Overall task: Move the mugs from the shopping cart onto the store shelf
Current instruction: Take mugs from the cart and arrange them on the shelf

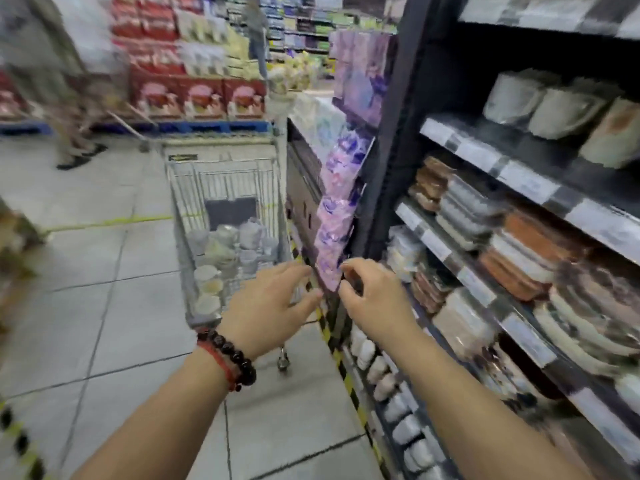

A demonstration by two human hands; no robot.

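Observation:
A wire shopping cart (180, 202) stands in the aisle ahead of me, with several pale mugs (221, 251) piled in its basket. The dark store shelf (485, 157) runs along my right; a few large white mugs (540, 102) sit on an upper level. My left hand (273, 303), with bead bracelets at the wrist, is stretched toward the cart's near end with fingers spread and nothing in it. My right hand (374, 296) is beside it, fingers loosely curled, also holding nothing. The picture is blurred by motion.
Stacked plates and bowls (519, 244) fill the middle shelves. Small white cups (394, 400) line the bottom shelf. Purple packets (339, 209) hang on the shelf end next to the cart. A person (52, 81) walks at far left. Red boxes (194, 98) stand behind.

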